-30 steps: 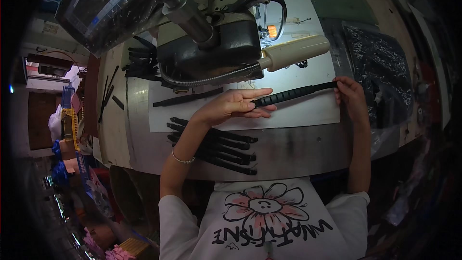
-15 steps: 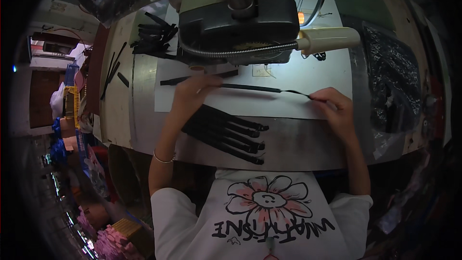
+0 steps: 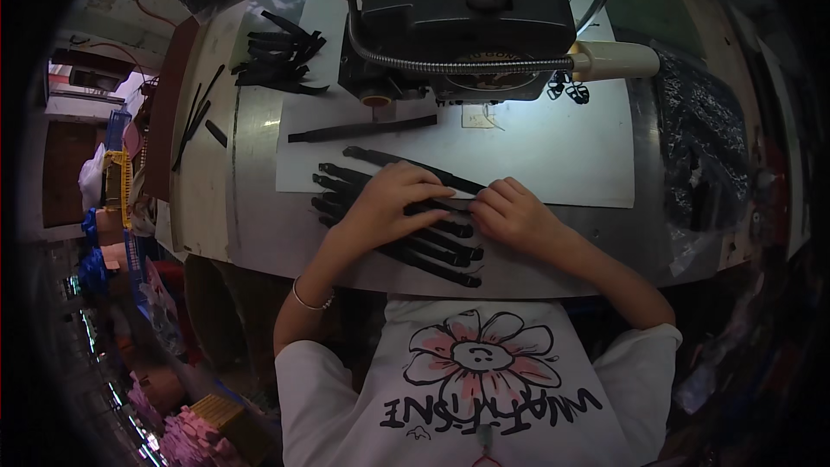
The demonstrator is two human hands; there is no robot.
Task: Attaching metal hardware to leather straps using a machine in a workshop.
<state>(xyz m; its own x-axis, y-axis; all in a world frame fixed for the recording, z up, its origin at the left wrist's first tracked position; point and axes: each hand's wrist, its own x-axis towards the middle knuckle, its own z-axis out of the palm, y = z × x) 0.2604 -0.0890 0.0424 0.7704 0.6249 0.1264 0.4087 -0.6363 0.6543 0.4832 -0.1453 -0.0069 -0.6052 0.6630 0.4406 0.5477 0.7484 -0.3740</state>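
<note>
A row of narrow black straps (image 3: 424, 261) lies side by side near the table's front edge, partly hidden under my hands. One black strap (image 3: 406, 163) runs slantwise along the far side of the row, down to my right hand. Over the row, my left hand (image 3: 393, 205) is closed, fingers and thumb pinching a strap. Just beside it, my right hand (image 3: 512, 214) has its fingers curled around a strap's end. A short stretch of strap shows between the two hands. Farther back, a single flat black strap (image 3: 363, 129) rests on the white sheet (image 3: 571, 156).
A dark sewing machine head (image 3: 467, 13) overhangs the table, with a cream lamp (image 3: 618, 60) at its right. Small black buckles (image 3: 569, 88) lie under the lamp. More black strips (image 3: 281, 52) are heaped at the back left. A clear plastic bag (image 3: 705, 138) covers the right side.
The strap that was stretched over the white sheet has come down toward me onto the row. My right hand has moved left, my left hand nearer and right; they are now close together.
</note>
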